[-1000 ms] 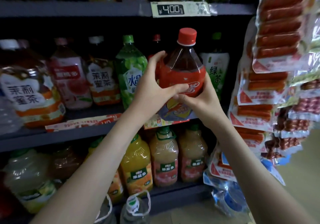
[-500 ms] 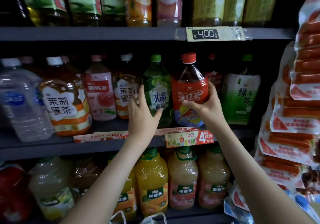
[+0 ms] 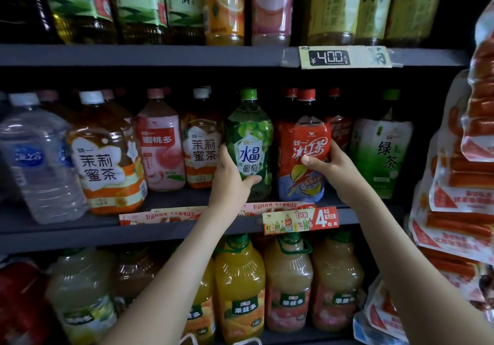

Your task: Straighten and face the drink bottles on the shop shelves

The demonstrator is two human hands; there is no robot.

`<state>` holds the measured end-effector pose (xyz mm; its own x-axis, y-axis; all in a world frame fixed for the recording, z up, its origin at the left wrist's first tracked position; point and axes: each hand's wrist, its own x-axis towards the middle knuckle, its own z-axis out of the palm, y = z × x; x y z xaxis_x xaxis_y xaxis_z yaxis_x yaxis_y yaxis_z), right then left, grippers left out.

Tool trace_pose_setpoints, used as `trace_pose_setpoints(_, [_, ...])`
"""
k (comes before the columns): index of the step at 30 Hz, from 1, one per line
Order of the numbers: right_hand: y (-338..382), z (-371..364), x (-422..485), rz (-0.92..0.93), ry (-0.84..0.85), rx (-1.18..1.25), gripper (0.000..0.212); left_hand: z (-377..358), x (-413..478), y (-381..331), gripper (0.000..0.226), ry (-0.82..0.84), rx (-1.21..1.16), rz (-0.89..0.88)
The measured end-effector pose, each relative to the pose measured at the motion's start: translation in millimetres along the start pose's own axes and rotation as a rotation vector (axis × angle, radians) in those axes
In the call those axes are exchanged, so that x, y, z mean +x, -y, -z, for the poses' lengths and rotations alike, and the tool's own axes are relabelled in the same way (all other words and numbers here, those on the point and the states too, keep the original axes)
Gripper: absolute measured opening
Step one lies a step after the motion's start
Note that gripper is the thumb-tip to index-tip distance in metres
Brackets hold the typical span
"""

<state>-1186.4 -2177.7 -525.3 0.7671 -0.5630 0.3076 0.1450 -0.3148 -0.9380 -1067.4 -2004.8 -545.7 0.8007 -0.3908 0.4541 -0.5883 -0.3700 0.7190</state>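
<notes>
- Plainly, the left hand (image 3: 230, 173) was clamped on the green grape drink bottle (image 3: 250, 136), with the thumb across the lower front of the label and the fingers wrapped behind its left side.
- The right hand (image 3: 330, 169) was clamped on the red iced tea bottle (image 3: 303, 141), thumb on the label's front, fingers round the right flank.
- Both bottles stood upright and side by side on the middle shelf (image 3: 80, 233), between a jasmine honey tea bottle (image 3: 203, 147) and a green tea bottle (image 3: 381, 155). Their labels faced outward.
- These looked like large, full plastic bottles, so probably heavy, with walls that give a little under a squeeze and a slick shrink sleeve.
- A grip low on the body, as both hands had, should suit best, swivelling each bottle on its base rather than lifting it by the narrow neck.
- Whether the two bottles actually touched was hard to tell in the dim gap between them.
</notes>
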Motion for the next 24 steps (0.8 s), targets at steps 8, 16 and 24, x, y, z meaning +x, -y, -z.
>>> trace_pose_setpoints(8, [8.8, -79.0, -53.9, 0.454, -0.677, -0.353, 0.077, 28.5, -27.8, -4.6, 0.075, -0.163, 0.039, -0.052])
trace_pose_setpoints(16, [16.2, -203.1, -57.5, 0.524, -0.245, -0.278, 0.062, 116.8, -41.0, 52.6, 0.048, -0.546, 0.117, -0.123])
trace_pose_setpoints(24, [49.9, -314.6, -30.2, 0.262, 0.022, -0.146, 0.088, 194.0, -33.9, 114.5, 0.058, -0.463, 0.233, -0.038])
